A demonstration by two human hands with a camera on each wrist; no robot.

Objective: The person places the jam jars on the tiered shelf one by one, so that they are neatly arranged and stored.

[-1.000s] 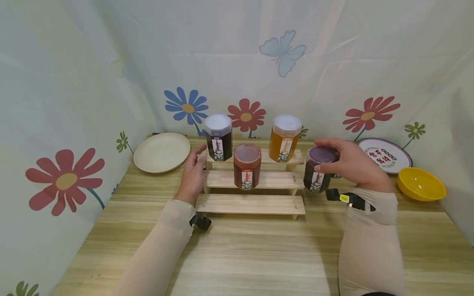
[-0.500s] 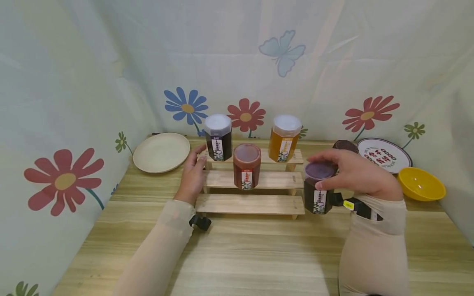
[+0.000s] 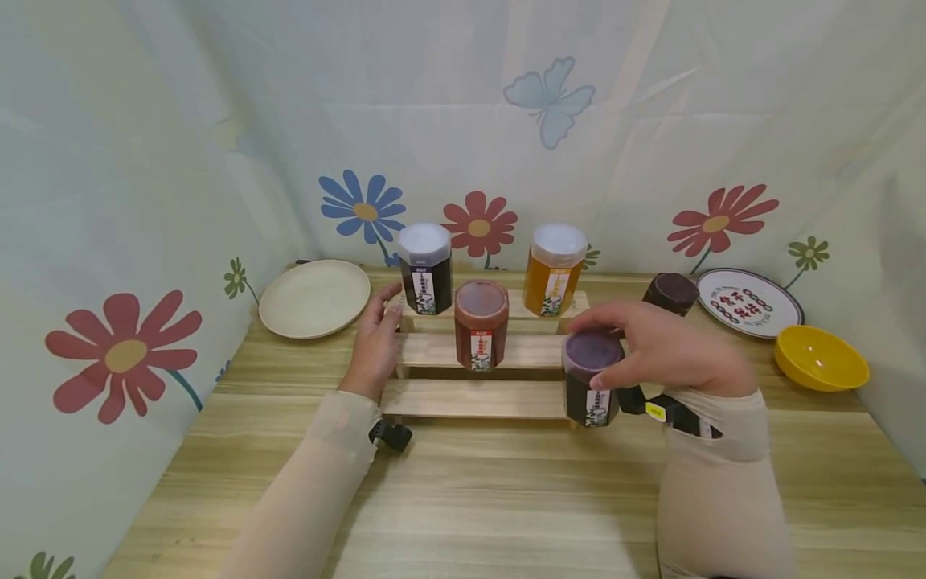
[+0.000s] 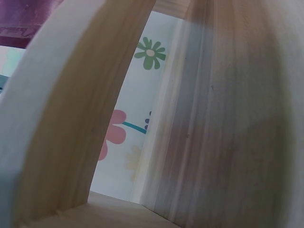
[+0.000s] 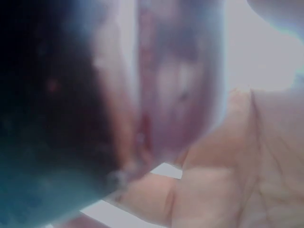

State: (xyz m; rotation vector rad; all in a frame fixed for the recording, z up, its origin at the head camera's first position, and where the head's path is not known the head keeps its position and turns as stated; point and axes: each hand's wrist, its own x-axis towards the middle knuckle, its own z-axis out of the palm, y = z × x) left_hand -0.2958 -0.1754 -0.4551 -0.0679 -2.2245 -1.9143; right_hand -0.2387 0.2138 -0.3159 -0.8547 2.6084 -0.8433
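Observation:
In the head view, my right hand (image 3: 661,346) grips a dark jar with a purple lid (image 3: 595,351) by its upper part, thumb in front. The jar (image 5: 52,95) fills much of the right wrist view, blurred, beside the palm. It overlaps the right end of the lowest step of a three-tier wooden display stand (image 3: 473,398). My left hand (image 3: 374,346) holds the stand's left end near the top step, thumb towards me. On the top step stand a dark jar with a white lid (image 3: 427,273) and an amber jar (image 3: 553,277). A red-brown jar (image 3: 481,326) stands on the middle step.
Another dark-lidded jar (image 3: 671,293) stands behind my right hand. At the back right are a white plate with red lettering (image 3: 723,281) and a yellow bowl (image 3: 821,359). A cream plate (image 3: 314,299) lies at the back left, near the flowered curtain (image 3: 434,121).
My right hand has brought the purple-lidded jar forward, then left to the lowest step, uncovering the jar behind. My left hand has stayed at the stand.

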